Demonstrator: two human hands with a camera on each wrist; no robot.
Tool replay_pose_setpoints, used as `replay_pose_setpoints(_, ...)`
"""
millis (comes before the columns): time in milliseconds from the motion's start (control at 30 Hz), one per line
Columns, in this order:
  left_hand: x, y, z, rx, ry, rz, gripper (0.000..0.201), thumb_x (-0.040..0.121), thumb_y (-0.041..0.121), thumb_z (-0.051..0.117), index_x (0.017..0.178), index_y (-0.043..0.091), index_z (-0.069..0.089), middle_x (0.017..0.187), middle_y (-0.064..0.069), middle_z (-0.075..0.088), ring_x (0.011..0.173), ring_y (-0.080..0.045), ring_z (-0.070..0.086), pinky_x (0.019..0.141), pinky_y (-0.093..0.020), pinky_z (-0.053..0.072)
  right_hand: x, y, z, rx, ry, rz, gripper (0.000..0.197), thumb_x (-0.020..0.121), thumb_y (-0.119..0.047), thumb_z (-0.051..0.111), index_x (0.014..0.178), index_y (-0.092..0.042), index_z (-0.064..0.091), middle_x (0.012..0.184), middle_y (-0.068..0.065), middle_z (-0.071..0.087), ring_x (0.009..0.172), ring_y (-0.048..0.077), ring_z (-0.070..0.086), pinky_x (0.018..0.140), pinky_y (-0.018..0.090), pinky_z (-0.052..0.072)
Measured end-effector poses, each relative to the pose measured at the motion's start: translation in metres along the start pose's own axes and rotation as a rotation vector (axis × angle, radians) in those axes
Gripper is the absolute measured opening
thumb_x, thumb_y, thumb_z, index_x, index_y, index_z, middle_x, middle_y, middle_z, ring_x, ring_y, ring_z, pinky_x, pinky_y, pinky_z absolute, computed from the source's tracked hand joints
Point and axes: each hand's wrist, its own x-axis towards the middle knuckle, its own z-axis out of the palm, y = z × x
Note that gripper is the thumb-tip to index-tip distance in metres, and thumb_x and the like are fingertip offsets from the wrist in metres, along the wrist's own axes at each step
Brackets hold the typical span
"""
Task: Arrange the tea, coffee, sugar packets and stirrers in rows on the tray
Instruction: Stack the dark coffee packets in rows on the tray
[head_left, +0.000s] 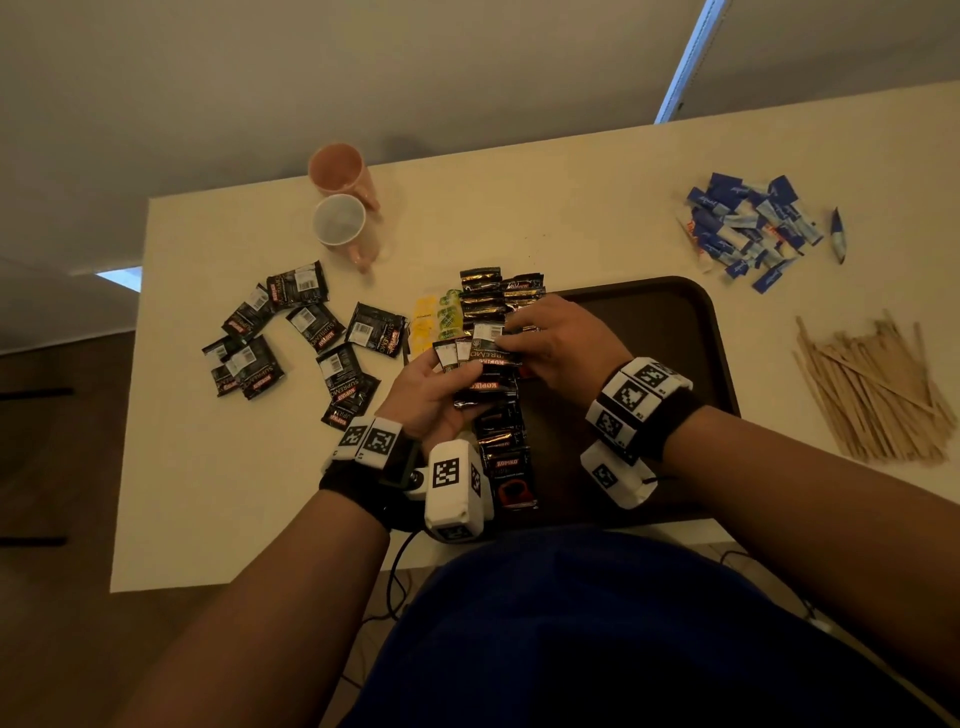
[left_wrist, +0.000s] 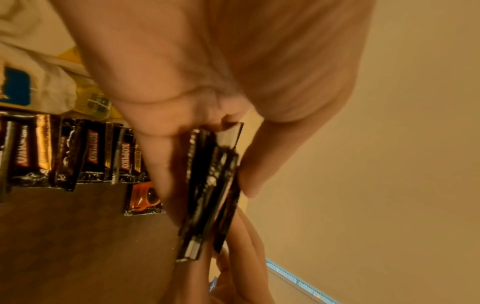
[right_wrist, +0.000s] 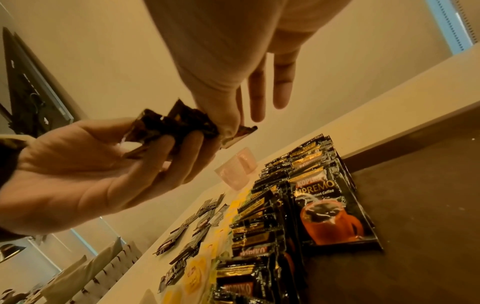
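- Sachets of coffee (head_left: 480, 364), a fanned stack, hung above the tray's (head_left: 675, 332) nine-o'clock side, over the laid row (head_left: 501, 447).
- Left hand (head_left: 431, 395) gripped the stack; right hand (head_left: 556, 343) pinched its top sachet (other fingers straight).
- Peeling just one off, label up, probably suited best.
- More sachets (head_left: 311, 338) lay at nine o'clock.

Both hands (head_left: 493, 374) curled, fingertips meeting
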Motion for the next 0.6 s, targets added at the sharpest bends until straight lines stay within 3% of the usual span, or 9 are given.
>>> replay_pose_setpoints(133,0.001,-0.002,-0.002,0.046,0.062,0.005,0.035,0.089,-0.015,0.051,0.118,0.004,0.056,0.099,-0.012,0.072,0.091,-0.028,0.071,0.067,-0.039,0.061,-0.002,0.006,0.0,0.043,-0.009,0.07,0.027,0.081,-0.006,0.073,0.107,-0.013,0.074,0.098,0.007,0.07,0.089,0.028,0.061,0.073,0.04,0.053)
replay_pose_setpoints(300,0.005,-0.001,-0.005,0.109,0.177,-0.002,0.038,0.089,-0.018,0.051,0.113,0.01,0.056,0.105,-0.013,0.069,0.092,-0.028,0.068,0.065,-0.039,0.059,-0.011,0.022,-0.005,0.23,-0.003,0.544,0.019,0.092,-0.012,0.061,0.107,-0.016,0.072,0.093,0.004,0.071,0.084,0.018,0.063,0.082,0.038,0.054)
replay_pose_setpoints(467,0.006,-0.002,-0.006,0.117,0.207,-0.008,0.04,0.088,-0.019,0.051,0.107,0.016,0.058,0.112,-0.015,0.068,0.098,-0.031,0.067,0.071,-0.043,0.057,-0.02,0.045,0.0,0.306,-0.22,0.83,0.019,0.087,-0.017,0.07,0.106,-0.014,0.07,0.095,0.002,0.07,0.088,0.016,0.065,0.082,0.027,0.05)
replay_pose_setpoints(600,0.006,-0.001,-0.005,0.125,0.215,-0.013,0.039,0.089,-0.019,0.051,0.111,0.012,0.057,0.107,-0.013,0.069,0.095,-0.029,0.067,0.068,-0.041,0.057,-0.022,0.053,0.013,0.412,-0.299,0.937,0.009,0.084,-0.017,0.073,0.093,-0.015,0.07,0.084,0.002,0.072,0.078,0.013,0.068,0.082,0.028,0.055)
